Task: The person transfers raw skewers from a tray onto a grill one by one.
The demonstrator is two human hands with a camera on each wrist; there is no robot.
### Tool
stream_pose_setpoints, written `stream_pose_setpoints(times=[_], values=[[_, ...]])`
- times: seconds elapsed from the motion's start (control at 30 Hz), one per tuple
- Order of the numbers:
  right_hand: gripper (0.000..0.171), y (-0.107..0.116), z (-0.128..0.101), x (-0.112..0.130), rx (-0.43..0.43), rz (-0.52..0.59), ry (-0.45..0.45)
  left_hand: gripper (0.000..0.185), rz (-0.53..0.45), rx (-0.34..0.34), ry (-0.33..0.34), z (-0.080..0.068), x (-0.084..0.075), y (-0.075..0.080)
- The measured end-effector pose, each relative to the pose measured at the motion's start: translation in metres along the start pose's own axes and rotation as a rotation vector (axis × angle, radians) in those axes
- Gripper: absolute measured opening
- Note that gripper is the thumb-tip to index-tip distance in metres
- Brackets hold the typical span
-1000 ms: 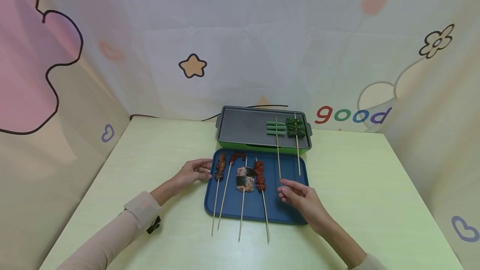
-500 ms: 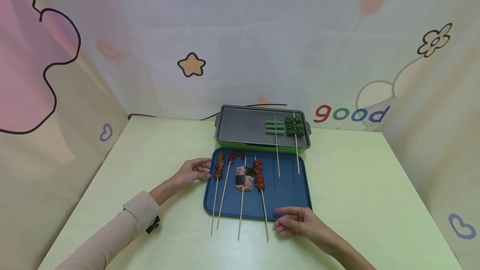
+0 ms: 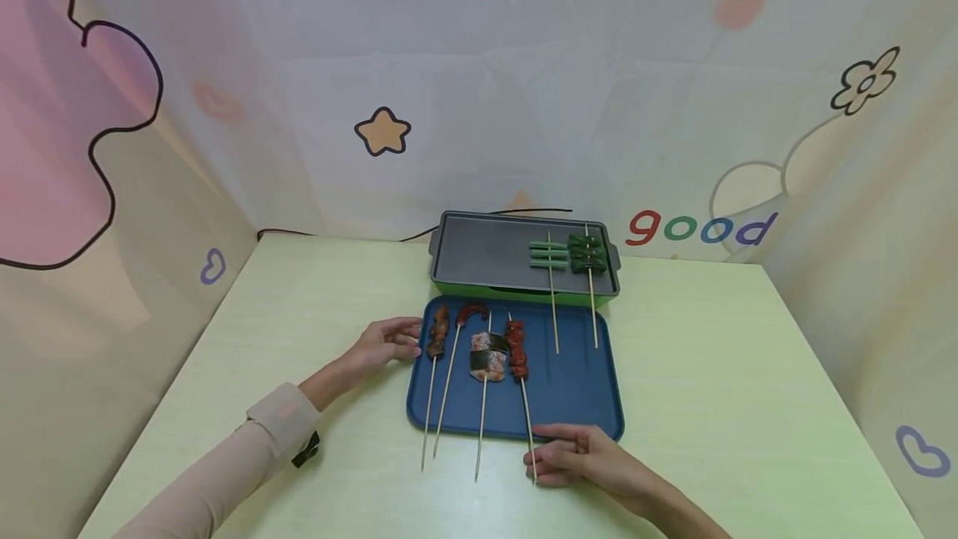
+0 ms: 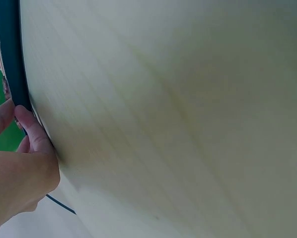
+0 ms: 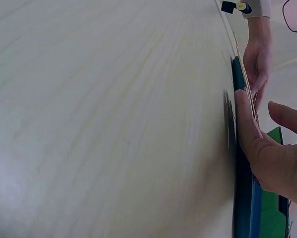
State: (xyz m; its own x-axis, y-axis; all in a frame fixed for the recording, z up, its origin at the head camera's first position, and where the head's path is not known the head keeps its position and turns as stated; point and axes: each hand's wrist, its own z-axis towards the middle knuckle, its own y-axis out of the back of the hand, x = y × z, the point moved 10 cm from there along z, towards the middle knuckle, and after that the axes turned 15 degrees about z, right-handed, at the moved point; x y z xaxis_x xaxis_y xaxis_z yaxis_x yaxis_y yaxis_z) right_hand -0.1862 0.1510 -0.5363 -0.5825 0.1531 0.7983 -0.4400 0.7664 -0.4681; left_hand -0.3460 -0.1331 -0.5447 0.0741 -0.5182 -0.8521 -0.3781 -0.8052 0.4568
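A blue tray (image 3: 569, 389) holds several skewers: brown meat (image 3: 438, 333), a red sausage (image 3: 470, 313), a salmon piece (image 3: 488, 356) and red meat (image 3: 516, 349). My left hand (image 3: 410, 339) rests with relaxed fingers against the tray's left edge (image 4: 12, 59), beside the brown meat skewer. At the tray's near edge my right hand (image 3: 540, 456) lies over the bare stick (image 3: 530, 439) of the red meat skewer. In the right wrist view one finger (image 5: 248, 124) lies flat along that stick (image 5: 245, 84) and the thumb (image 5: 287, 116) is apart from it.
Behind the tray stands a green grill (image 3: 486, 252) with a grey plate. Two green vegetable skewers (image 3: 569, 254) lie on its right side, sticks reaching over the tray. A black cable (image 3: 337, 233) runs along the back. Printed cloth walls enclose the pale green table (image 3: 711, 373).
My right hand has moved from over the tray's right part back and left to the stick end of the red meat skewer. The left hand has stayed put.
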Motion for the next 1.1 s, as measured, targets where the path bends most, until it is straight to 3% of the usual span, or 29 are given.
stream_pose_setpoints(times=[0.33,1.1], values=[[0.061,0.000,0.005,-0.004,-0.074,-0.017,-0.011,0.055,0.019,0.000,0.018,-0.006,0.006,0.000],[0.055,0.009,-0.009,0.004,-0.086,-0.036,0.034,0.055,0.019,-0.007,0.004,-0.001,-0.003,-0.001]])
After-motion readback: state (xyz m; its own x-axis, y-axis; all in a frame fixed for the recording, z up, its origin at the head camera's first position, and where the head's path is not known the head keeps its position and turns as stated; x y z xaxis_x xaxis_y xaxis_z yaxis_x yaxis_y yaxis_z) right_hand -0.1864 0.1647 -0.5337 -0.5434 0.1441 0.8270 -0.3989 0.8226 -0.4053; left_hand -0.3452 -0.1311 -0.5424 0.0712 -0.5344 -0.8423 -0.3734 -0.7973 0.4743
